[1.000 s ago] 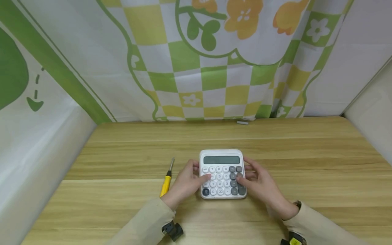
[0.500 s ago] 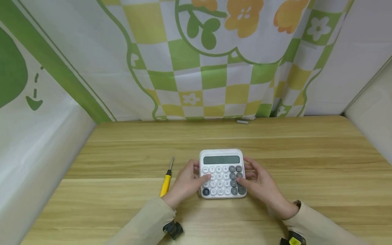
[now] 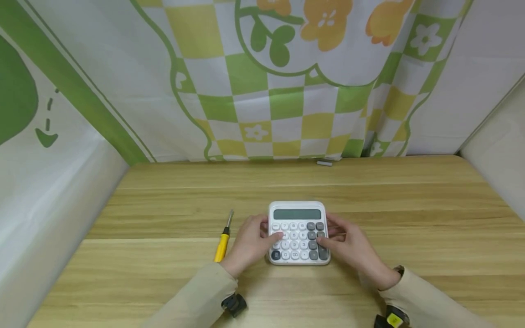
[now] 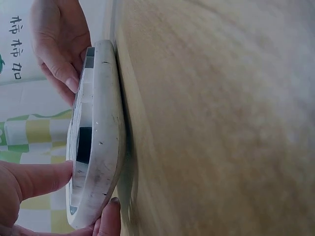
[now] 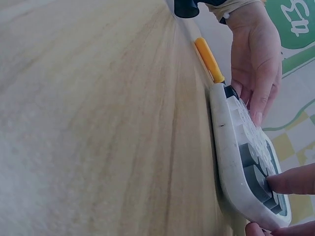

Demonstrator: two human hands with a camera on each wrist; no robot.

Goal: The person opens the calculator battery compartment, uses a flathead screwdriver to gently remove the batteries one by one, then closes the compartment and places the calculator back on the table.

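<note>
A white calculator with round white and grey keys and a dark screen lies between the two hands, keys up. My left hand grips its left edge, thumb over the keys and fingers at the side. At the opposite edge my right hand holds it likewise, its thumb on the grey keys. In the left wrist view, a fingertip of the left hand reaches under the calculator's far end, and that end stands a little off the table. Most other fingers are hidden by the calculator.
A yellow-handled screwdriver lies on the wooden table, just left of the left hand. A small grey piece sits at the table's back edge, below a green and yellow checked curtain.
The calculator's far edge has dipped slightly and its near edge looks a touch higher, so its tilt differs a little. Both hands keep the same hold.
</note>
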